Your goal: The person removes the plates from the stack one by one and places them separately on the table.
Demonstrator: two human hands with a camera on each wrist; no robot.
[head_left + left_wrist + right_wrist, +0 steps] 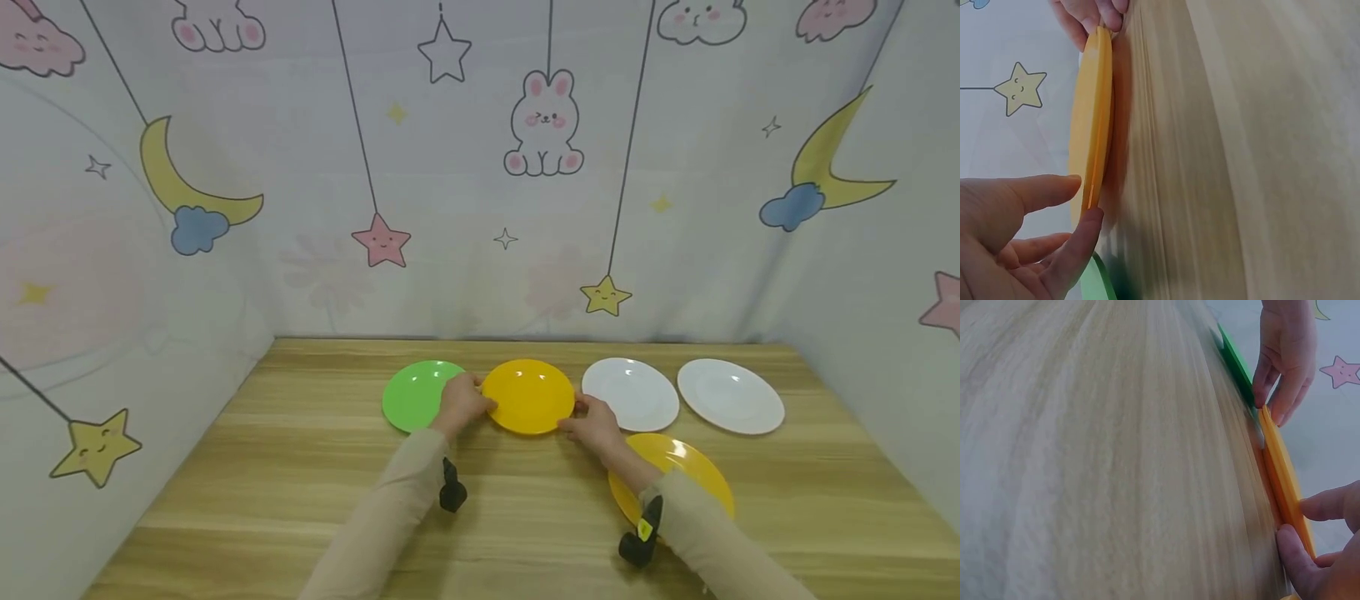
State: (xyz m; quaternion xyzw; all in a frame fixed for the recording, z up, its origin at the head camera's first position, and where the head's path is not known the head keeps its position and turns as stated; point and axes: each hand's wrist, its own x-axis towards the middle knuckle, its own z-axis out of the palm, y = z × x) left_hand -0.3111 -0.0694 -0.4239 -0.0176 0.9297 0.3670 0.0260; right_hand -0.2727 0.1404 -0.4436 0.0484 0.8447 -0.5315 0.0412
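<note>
Both hands hold a yellow-orange plate (528, 397) level at the middle of the table's far part. My left hand (461, 404) pinches its left rim, thumb above and a finger beneath, as the left wrist view shows. On the opposite rim my right hand (596, 425) pinches in the same way. Seen edge-on in the left wrist view, the plate's rim (1100, 119) shows two layers, like two plates stacked. A green plate (411, 398) lies just left, partly behind the left hand. Another yellow plate (693, 471) lies partly under the right forearm.
Two white plates, a nearer one (630, 394) and a farther one (730, 397), lie side by side to the right on the wooden table (300, 500). A printed cloth wall (465, 292) stands along the table's far edge, with similar walls at both sides.
</note>
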